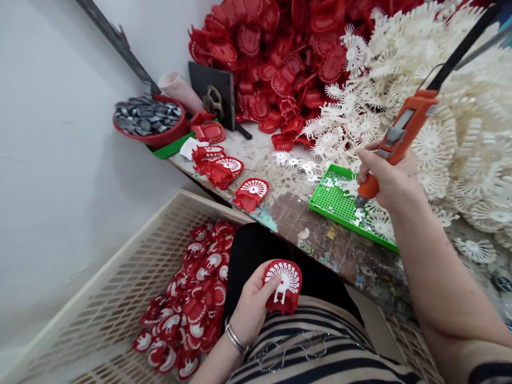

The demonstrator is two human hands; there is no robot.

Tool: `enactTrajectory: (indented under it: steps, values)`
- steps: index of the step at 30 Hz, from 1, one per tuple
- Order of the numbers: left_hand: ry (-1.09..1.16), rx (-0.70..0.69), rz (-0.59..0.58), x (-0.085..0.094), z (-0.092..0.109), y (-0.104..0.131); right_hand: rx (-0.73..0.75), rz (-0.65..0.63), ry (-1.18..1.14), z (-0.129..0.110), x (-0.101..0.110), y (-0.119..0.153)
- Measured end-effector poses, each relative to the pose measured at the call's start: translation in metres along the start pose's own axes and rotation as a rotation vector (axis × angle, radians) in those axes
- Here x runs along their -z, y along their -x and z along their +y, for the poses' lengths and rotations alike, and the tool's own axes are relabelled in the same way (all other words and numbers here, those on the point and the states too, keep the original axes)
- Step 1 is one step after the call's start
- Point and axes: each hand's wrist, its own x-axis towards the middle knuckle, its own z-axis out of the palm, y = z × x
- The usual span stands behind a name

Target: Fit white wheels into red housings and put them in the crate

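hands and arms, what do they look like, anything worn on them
Both forearms are bare, with no gloves on either hand. The left hand has two thin silver bangles at the wrist. The right hand shows no ring, watch or bracelet from this view. A striped top in beige and dark bands covers the body, and its sleeve edge shows at the right upper arm.

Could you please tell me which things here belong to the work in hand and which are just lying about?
In use:
left hand holding red-and-white part
right hand gripping orange screwdriver
green tray
beige crate of joined parts

Lying about:
red bowl of grey discs
black plate
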Motion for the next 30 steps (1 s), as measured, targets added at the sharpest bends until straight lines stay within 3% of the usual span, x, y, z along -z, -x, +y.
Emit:
enactTrajectory:
  steps: [12, 30]
  values:
    - [-0.189, -0.079, 0.003, 0.002, -0.004, -0.016, -0.065, -0.074, 0.065, 0.002, 0.004, 0.006]
    - [-0.223, -0.076, 0.105, 0.009, -0.007, -0.03, -0.103, -0.129, 0.038, 0.005, -0.019, 0.021]
